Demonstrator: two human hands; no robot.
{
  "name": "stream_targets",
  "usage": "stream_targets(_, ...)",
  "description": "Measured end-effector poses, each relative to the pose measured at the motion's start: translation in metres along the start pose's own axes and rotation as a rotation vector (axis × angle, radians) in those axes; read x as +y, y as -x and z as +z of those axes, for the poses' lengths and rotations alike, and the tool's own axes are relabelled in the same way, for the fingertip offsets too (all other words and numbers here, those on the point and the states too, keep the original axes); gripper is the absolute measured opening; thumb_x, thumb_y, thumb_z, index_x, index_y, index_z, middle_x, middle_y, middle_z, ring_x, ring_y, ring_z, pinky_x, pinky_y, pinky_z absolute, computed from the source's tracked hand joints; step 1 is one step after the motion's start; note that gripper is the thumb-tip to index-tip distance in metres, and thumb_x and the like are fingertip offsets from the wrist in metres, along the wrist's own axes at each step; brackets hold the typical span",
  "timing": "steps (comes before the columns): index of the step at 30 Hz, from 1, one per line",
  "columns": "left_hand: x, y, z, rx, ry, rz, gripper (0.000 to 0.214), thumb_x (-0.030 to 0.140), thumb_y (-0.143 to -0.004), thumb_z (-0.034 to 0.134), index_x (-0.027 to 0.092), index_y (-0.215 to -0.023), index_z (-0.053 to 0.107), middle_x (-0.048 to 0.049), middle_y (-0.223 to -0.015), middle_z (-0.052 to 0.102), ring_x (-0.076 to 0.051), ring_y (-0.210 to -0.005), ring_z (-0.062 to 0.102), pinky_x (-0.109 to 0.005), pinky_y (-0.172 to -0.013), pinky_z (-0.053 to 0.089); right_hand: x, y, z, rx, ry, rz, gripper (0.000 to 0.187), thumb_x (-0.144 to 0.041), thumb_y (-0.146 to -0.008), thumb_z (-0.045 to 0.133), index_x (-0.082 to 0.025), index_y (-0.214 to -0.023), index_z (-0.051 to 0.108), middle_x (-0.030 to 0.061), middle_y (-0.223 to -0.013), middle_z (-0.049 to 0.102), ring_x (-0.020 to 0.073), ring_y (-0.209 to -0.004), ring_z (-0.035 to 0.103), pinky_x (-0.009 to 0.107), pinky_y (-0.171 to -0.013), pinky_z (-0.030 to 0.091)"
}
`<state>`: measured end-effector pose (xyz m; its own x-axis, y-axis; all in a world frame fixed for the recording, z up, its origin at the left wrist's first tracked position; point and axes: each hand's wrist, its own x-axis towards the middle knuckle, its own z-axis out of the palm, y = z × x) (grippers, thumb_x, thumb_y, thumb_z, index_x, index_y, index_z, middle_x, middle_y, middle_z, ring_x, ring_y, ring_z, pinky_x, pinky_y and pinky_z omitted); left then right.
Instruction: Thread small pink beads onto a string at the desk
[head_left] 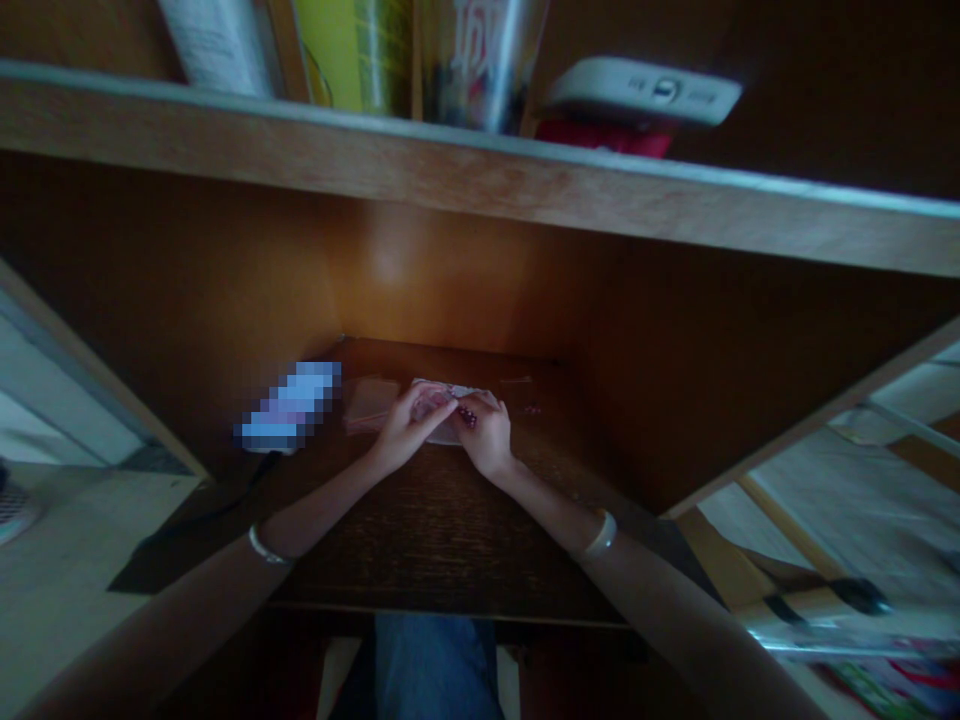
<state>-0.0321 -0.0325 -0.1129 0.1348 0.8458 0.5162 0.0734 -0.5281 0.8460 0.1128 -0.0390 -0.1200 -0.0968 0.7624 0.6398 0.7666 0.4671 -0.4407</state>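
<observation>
Both my hands meet far back on a dark wooden desk [420, 530]. My left hand [401, 432] is closed in a pinch on a small clear plastic bag [442, 405] that lies on the desk. My right hand [489, 432] is closed too, its fingertips pinching a few small dark red beads [466, 414] at the bag's edge. A second clear bag [367, 403] lies just left of my left hand. A few more tiny beads [532, 408] rest on the desk to the right. Each wrist wears a pale bangle.
A lit phone [289, 405], blurred out, lies left of the hands with a cable running off the desk. A wooden shelf [480, 180] overhangs the desk and carries books, a cup and a white device [645, 90]. Side panels close the desk in.
</observation>
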Motion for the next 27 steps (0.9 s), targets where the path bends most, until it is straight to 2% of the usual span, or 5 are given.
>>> stream_targets(3,-0.002,0.0,0.0,-0.02,-0.007,0.011,0.02,0.031,-0.08,0.065,0.019,-0.095,0.06,-0.003,-0.094,0.064,-0.015,-0.09,0.061,-0.029,-0.086,0.047,-0.001,-0.001,-0.006,0.222,-0.083,0.059,0.014,-0.021,-0.085,0.055,-0.022,-0.082,0.069,0.0037,-0.082,0.069,0.02,-0.082,0.06,0.035,-0.077,0.042)
stream_targets(7,0.0,0.0,0.001,-0.056,-0.018,0.017,0.022,0.031,-0.08,0.065,0.018,-0.097,0.06,-0.0039,-0.095,0.065,-0.015,-0.091,0.061,-0.03,-0.087,0.047,-0.005,0.001,-0.009,0.311,-0.211,-0.036,0.013,-0.025,-0.086,0.055,-0.021,-0.082,0.067,0.0027,-0.078,0.068,0.0185,-0.077,0.058,0.034,-0.075,0.042)
stream_targets(16,-0.003,0.001,0.002,-0.086,-0.023,0.032,0.019,0.034,-0.082,0.063,0.02,-0.094,0.061,-0.0024,-0.093,0.066,-0.015,-0.088,0.061,-0.03,-0.084,0.047,-0.008,0.003,-0.011,0.23,-0.364,-0.133,0.012,-0.028,-0.086,0.057,-0.022,-0.09,0.066,0.0031,-0.085,0.069,0.0184,-0.081,0.059,0.035,-0.076,0.045)
stream_targets(21,-0.002,0.001,0.002,-0.086,-0.046,0.043,0.018,0.034,-0.082,0.063,0.02,-0.094,0.062,-0.0026,-0.092,0.066,-0.015,-0.088,0.061,-0.03,-0.085,0.048,-0.005,0.002,-0.01,0.17,-0.38,-0.127,0.013,-0.028,-0.086,0.057,-0.022,-0.093,0.066,0.0036,-0.088,0.069,0.0185,-0.084,0.06,0.037,-0.079,0.046)
stream_targets(27,-0.004,0.0,0.003,-0.022,-0.067,0.015,0.021,0.037,-0.085,0.058,0.019,-0.095,0.062,-0.0043,-0.094,0.067,-0.016,-0.089,0.062,-0.032,-0.087,0.048,-0.007,0.002,-0.008,0.196,-0.338,-0.079,0.019,-0.025,-0.09,0.048,-0.021,-0.097,0.064,0.0055,-0.089,0.068,0.0185,-0.084,0.06,0.036,-0.079,0.047)
